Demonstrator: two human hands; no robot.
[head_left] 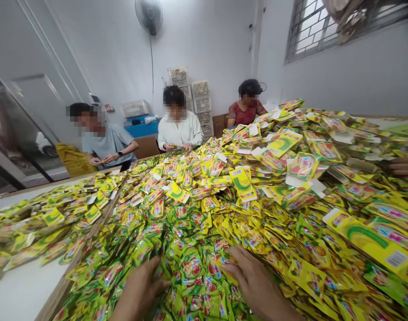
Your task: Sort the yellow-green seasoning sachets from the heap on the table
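Note:
Small green sachets [190, 263] with red fruit prints lie in a thick heap in front of me. My left hand [140, 285] rests at the left of this heap, thumb and forefinger apart, touching the sachets. Across from it, my right hand [252, 278] reaches in from the lower right with its fingers stretched out over the packets. Nothing is gripped in either hand as far as I can see. Yellow sachets [254, 236] lie just beyond and beside my right hand. Some lower fingers of both hands are hidden.
Flat yellow cartons [242, 183] pile high at the back and right. A wooden strip [87, 243] divides the table; more cartons [53, 216] lie left of it. Three people sit opposite, and another person's hand [404, 168] shows at the right edge. Crates [202, 104] stand behind.

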